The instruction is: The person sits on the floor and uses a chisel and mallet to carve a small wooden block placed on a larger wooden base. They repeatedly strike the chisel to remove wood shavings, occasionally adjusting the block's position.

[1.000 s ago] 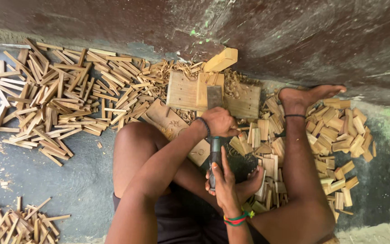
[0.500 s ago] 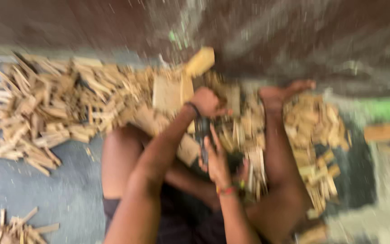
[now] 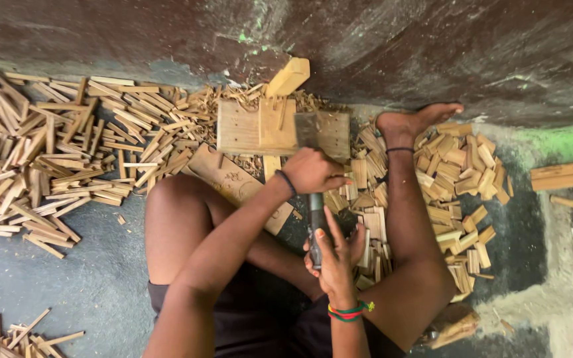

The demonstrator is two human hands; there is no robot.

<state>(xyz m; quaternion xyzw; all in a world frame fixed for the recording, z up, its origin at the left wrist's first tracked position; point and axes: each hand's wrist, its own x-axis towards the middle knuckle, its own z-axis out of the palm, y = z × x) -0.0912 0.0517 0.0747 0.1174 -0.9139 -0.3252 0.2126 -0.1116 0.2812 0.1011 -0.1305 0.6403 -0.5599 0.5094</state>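
Two hands grasp one dark-handled broad steel chopping blade [image 3: 315, 174]: left hand [image 3: 313, 171] upper, right hand [image 3: 331, 255] lower; long axis vertical, blade pointing toward the pale wooden block [image 3: 260, 126].

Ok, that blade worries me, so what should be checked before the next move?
1. Left hand grip shut on the handle: ok.
2. Right hand grip on the handle's lower end: cannot tell, its fingers lie stretched along it.
3. Blade over the wooden block: ok.
4. Foot clear of the blade: ok, apart to one side.
5. Block steady among the split sticks: cannot tell.
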